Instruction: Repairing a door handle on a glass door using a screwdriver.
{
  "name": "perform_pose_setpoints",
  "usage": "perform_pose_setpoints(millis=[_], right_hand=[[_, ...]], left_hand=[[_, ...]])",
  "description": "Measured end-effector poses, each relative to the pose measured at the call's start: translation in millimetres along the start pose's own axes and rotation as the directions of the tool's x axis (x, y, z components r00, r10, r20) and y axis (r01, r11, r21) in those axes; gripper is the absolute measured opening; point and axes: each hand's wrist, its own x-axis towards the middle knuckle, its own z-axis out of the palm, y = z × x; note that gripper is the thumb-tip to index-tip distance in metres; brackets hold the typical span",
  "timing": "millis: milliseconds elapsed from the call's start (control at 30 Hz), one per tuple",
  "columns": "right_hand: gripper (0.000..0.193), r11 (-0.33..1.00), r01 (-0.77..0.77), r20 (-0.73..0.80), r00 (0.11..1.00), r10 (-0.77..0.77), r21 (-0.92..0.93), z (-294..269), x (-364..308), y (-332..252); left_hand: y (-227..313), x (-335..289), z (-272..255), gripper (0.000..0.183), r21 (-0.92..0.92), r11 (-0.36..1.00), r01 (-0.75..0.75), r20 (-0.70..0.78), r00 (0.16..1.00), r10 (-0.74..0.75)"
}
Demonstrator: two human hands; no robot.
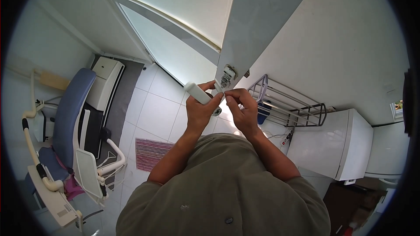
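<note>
My left hand (199, 112) is closed around a white door handle (197, 92), its lever end pointing up and left. Just right of it, the fingers of my right hand (245, 110) are pinched together at the near end of the handle; whatever they hold is too small to make out. Right above both hands, an exposed metal lock fitting (227, 77) sits on the grey frame of a door (258, 17). A round metal part (216, 112) shows below my left hand.
To the left stands a dental-style chair with a blue backrest (72, 113) and jointed arms. A striped mat (152, 154) lies on the white tiled floor (164, 91). On the right are a metal rack (288, 102) and a white box-shaped appliance (321, 142), with cables near it.
</note>
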Motion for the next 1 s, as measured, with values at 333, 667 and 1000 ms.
perform_pose_setpoints(millis=[333,667,1000], right_hand=[[0.006,0.980,0.082,-0.034,0.995,-0.090,-0.179,-4,5,-12],[0.005,0.992,-0.008,-0.184,0.983,-0.016,-0.127,-20,8,-10],[0.004,0.986,0.006,-0.152,0.988,-0.032,-0.168,-24,6,-11]], left_hand=[[-10,-5,12,0.033,0.094,0.988,-0.123,0.050,0.992,0.119],[-2,10,16,0.032,0.079,0.995,-0.067,-0.072,0.995,0.073],[-1,13,32,0.028,0.031,0.999,-0.026,-0.118,0.993,0.029]])
